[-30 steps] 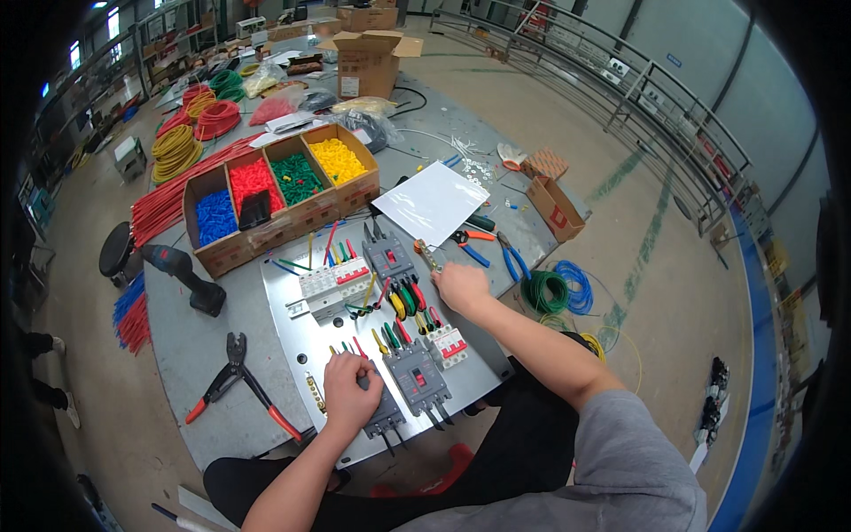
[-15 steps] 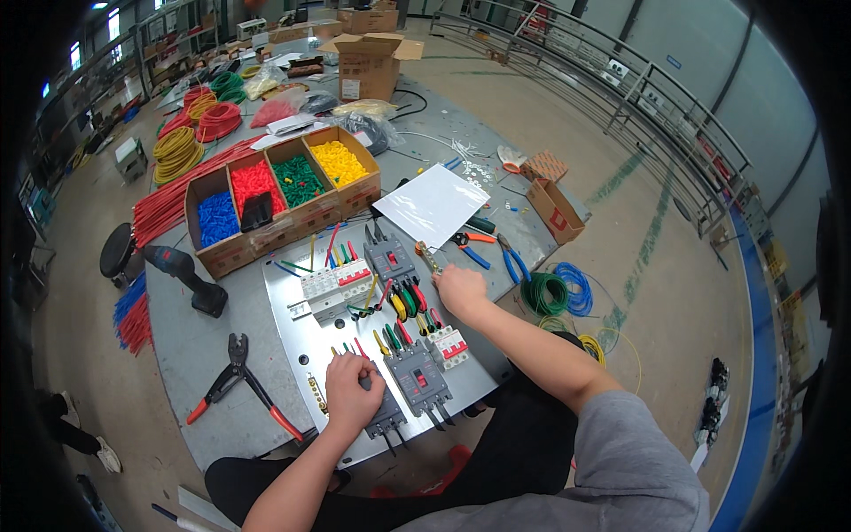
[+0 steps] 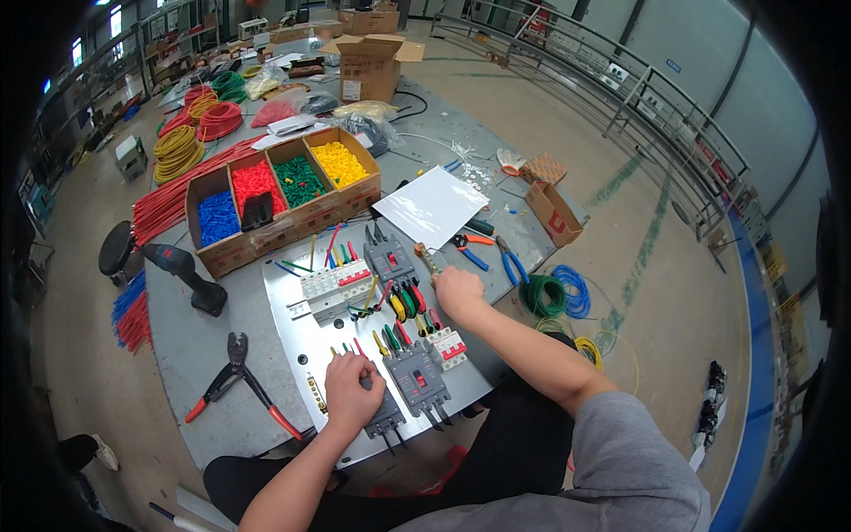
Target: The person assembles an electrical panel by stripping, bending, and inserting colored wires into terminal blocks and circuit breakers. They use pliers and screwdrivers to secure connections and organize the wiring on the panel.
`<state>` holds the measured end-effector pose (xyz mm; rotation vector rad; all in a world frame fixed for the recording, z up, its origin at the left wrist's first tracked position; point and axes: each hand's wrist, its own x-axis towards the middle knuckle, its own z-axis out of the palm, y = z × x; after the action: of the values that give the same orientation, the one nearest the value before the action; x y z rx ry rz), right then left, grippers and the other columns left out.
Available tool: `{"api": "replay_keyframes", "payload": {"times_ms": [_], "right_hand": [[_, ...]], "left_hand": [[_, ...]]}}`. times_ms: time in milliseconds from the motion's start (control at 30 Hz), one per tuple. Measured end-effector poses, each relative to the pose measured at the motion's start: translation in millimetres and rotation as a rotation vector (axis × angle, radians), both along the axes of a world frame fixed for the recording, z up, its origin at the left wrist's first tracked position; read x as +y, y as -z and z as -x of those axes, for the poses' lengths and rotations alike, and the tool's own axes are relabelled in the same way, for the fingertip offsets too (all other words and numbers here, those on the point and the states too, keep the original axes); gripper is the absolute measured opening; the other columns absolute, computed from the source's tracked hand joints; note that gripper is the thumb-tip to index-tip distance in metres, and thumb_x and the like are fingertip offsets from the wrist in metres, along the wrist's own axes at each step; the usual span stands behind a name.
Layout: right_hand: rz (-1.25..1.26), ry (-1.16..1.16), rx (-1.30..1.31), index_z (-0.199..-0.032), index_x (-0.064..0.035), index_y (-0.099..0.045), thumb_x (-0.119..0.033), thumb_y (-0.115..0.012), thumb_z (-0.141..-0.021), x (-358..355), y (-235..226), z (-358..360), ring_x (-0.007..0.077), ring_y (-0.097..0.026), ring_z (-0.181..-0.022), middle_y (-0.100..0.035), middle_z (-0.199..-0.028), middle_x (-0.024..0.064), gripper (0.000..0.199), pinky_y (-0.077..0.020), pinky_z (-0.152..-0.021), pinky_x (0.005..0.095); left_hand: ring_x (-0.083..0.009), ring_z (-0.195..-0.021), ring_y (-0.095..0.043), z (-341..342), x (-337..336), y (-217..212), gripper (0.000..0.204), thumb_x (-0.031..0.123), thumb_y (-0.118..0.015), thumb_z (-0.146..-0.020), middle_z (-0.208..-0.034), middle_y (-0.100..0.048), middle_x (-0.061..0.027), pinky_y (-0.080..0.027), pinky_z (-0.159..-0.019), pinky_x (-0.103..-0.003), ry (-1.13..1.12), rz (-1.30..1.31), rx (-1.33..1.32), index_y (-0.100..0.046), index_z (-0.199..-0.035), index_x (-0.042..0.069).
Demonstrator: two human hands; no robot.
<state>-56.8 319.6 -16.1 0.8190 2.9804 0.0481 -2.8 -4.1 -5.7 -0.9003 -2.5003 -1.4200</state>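
Observation:
A silvery metal mounting plate (image 3: 288, 330) lies before me with several electrical parts on it. At its near edge my left hand (image 3: 352, 390) curls over a dark grey moulded-case circuit breaker (image 3: 386, 415), covering much of it. A second grey breaker (image 3: 417, 377) sits beside that one, a third (image 3: 388, 257) farther off. My right hand (image 3: 459, 291) is closed at the near end of a brass terminal strip (image 3: 426, 258) by the plate's right side; its fingertips are hidden. Short coloured wires (image 3: 406, 300) stand between the breakers, near white miniature breakers (image 3: 335, 288).
Beyond the plate stands a cardboard box (image 3: 292, 222) of coloured caps in compartments. A cordless drill (image 3: 191, 279) and long-handled crimpers (image 3: 238, 377) lie left. On the right are a white sheet (image 3: 434, 206), pliers (image 3: 509, 259), a wire stripper (image 3: 472, 248) and wire coils (image 3: 542, 294).
My right hand has shifted very slightly at the brass terminal strip. The left hand stays on the breaker.

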Motion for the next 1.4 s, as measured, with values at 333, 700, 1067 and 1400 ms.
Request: {"api": "replay_keyframes", "payload": {"times_ms": [333,700,1067,1400], "right_hand": [[0.05,0.063,-0.033,-0.11,-0.005,-0.079,-0.051,-0.061,-0.109,-3.6,-7.4,4.0,0.0353,-0.083,-0.093,-0.084,-0.1,0.0165,0.049,-0.0662,-0.077,0.0486],[0.277,-0.071,-0.151,-0.119,0.0001,-0.078,-0.049,-0.046,-0.112,12.4,-67.2,15.3,0.0418,-0.076,-0.112,-0.079,-0.12,0.0234,0.059,-0.0601,-0.097,0.0514],[0.556,-0.159,-0.176,-0.121,-0.0002,-0.069,-0.022,-0.054,-0.108,116.4,-25.3,16.2,0.0436,-0.072,-0.112,-0.076,-0.119,0.025,0.03,-0.0567,-0.096,0.0509],[0.329,-0.189,0.145,-0.115,-0.0003,-0.076,-0.02,-0.057,-0.102,79.9,-16.8,36.0,0.0421,-0.074,-0.112,-0.078,-0.118,0.0254,0.03,-0.0599,-0.096,0.052]], "left_hand": [[-0.0299,-0.079,-0.054,1.0,-0.8,-0.9,0.012,0.006,-0.072,-0.079,-0.077,-0.052,-0.0083,-0.044,-0.077,-0.043,0.01,0.016,-0.017,-0.06,-0.078,0.006],[-0.0324,-0.086,-0.056,1.3,-15.8,-1.2,0.01,0.006,-0.072,-0.081,-0.084,-0.057,-0.0101,-0.046,-0.083,-0.045,0.035,0.046,-0.015,-0.063,-0.084,0.005],[-0.0345,-0.091,-0.056,3.5,-24.8,-7.7,0.011,0.003,-0.073,-0.08,-0.09,-0.058,-0.012,-0.045,-0.085,-0.046,0.047,0.072,0.135,-0.065,-0.087,0.005],[-0.035,-0.087,-0.056,12.5,-34.7,-5.0,0.013,-0.002,-0.071,-0.08,-0.087,-0.058,-0.0131,-0.047,-0.078,-0.045,0.014,0.087,0.117,-0.061,-0.086,0.003]]}}
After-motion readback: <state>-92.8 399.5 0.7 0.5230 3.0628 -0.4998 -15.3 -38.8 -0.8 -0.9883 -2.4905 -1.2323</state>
